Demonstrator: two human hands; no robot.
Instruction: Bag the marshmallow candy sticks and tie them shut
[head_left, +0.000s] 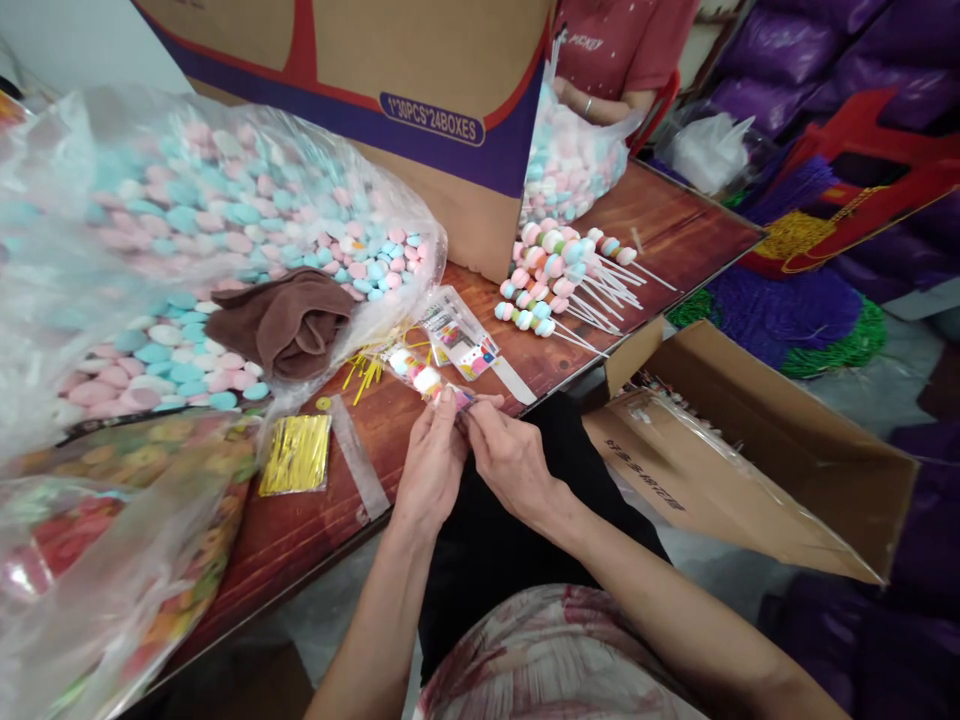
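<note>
Both of my hands meet at the table's front edge around a candy skewer in a clear printed wrapper (pixel 424 378). My left hand (pixel 437 455) pinches its near end, thumb on top. My right hand (pixel 511 452) has its fingers closed on the same gathered end of the wrapper; the fingertips partly hide it. White and orange candies show through the film. Just beyond lie flat printed clear wrappers (pixel 459 335) and loose gold twist ties (pixel 365 370). A packet of gold twist ties (pixel 296 455) lies to the left of my left hand.
A large open bag of pastel candies (pixel 247 215) and a brown cloth (pixel 289 325) cover the left. Unwrapped candy skewers (pixel 551 270) are piled right of a big carton (pixel 442 60). An open cardboard box (pixel 705 490) stands at right. A co-worker (pixel 615 60) sits across the table.
</note>
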